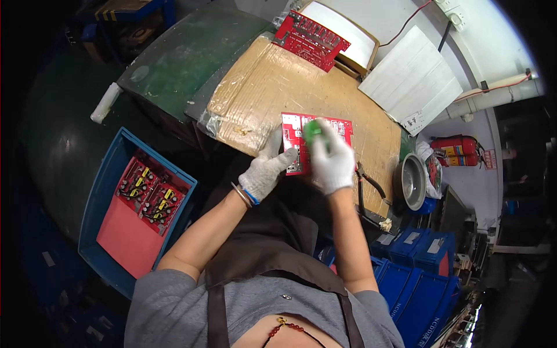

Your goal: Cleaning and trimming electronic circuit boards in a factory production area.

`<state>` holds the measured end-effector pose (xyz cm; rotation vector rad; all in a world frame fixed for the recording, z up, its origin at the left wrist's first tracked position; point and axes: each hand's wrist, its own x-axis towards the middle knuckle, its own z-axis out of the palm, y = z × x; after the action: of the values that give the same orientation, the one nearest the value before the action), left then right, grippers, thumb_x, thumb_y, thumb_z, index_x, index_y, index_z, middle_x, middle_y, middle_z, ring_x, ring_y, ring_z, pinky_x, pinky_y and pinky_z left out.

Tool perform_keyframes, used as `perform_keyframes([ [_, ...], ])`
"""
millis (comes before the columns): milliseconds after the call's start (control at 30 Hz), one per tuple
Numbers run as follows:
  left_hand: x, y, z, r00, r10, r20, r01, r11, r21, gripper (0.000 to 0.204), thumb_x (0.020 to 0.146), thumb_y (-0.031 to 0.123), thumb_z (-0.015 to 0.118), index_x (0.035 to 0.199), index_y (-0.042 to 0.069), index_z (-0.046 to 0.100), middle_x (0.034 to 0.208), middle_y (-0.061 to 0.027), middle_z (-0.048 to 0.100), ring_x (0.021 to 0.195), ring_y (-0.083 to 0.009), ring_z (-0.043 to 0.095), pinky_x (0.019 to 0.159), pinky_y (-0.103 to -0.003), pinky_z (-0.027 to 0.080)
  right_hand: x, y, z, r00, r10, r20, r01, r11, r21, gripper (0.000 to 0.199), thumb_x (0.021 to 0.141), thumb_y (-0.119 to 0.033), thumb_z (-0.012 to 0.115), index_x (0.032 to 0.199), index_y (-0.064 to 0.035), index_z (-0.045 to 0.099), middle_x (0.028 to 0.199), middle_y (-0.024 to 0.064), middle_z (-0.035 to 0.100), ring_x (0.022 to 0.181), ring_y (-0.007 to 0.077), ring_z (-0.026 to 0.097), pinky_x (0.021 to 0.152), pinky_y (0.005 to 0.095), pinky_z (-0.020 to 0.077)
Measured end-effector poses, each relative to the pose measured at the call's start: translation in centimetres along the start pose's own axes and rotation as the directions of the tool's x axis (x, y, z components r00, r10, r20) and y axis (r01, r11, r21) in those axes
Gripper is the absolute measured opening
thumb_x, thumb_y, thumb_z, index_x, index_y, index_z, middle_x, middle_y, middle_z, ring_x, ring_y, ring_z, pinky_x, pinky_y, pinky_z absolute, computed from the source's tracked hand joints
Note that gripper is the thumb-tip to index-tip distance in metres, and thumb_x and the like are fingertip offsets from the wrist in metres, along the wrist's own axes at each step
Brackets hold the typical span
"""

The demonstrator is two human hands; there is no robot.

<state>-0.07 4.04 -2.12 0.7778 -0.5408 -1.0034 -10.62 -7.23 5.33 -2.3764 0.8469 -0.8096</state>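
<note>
A red circuit board (292, 123) with silvery solder patches is tilted up at the near edge of a tape-covered cardboard sheet (261, 81). My left hand (264, 174), in a white knit glove, grips the board's left edge, thumb on its face. Over the middle of the board, my gloved right hand (333, 163) is closed around a small green thing (315, 132), blurred, its kind unclear. It appears to touch the board's face; the hand hides part of the board. Just right of that hand lie dark-handled pliers (371, 180).
Another red circuit board (310, 43) lies at the far edge of the cardboard. A white panel (411, 81) leans at the right, above a metal bowl (413, 181). A blue bin (87, 240) at left holds assembled boards (143, 188). Blue crates (415, 290) stand lower right.
</note>
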Motion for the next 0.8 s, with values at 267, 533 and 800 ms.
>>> perform_keyframes([
  [267,-0.4,0.1,-1.3,0.987,0.034,0.154,-0.021,0.996,-0.084,0.085,0.094,0.024,0.076,0.160,0.004,0.026,0.151,-0.0138,0.045,0.141,-0.0231,0.042,0.118,-0.038,0.035,2.7,2.3,-0.8,0.998,-0.019,-0.066,0.013,0.996,-0.084,0.030,0.097,-0.015,0.065,0.126,-0.0088,0.070,0.112,0.0194,0.074,0.100,0.0295,0.076,0.086,0.0364,0.0588],
  [533,-0.5,0.7,-1.8,0.985,-0.013,0.170,0.003,0.998,0.058,0.097,0.088,0.027,0.082,0.162,0.003,0.023,0.156,-0.0112,0.041,0.141,-0.0216,0.041,0.118,-0.040,0.036,6.0,2.8,-2.2,0.997,0.056,-0.056,-0.058,0.998,-0.033,0.030,0.097,-0.014,0.064,0.125,-0.0076,0.070,0.112,0.0174,0.075,0.097,0.0289,0.075,0.086,0.0359,0.0586],
  [800,-1.1,0.7,-2.4,0.991,-0.066,0.118,0.042,0.980,0.196,0.095,0.090,0.019,0.080,0.162,0.004,0.021,0.158,-0.0126,0.039,0.144,-0.0236,0.040,0.118,-0.041,0.037,1.4,-4.6,0.9,0.983,-0.163,0.085,0.166,0.986,-0.033,0.026,0.094,-0.020,0.068,0.119,-0.0165,0.073,0.106,0.0150,0.075,0.093,0.0288,0.075,0.085,0.0375,0.0592],
])
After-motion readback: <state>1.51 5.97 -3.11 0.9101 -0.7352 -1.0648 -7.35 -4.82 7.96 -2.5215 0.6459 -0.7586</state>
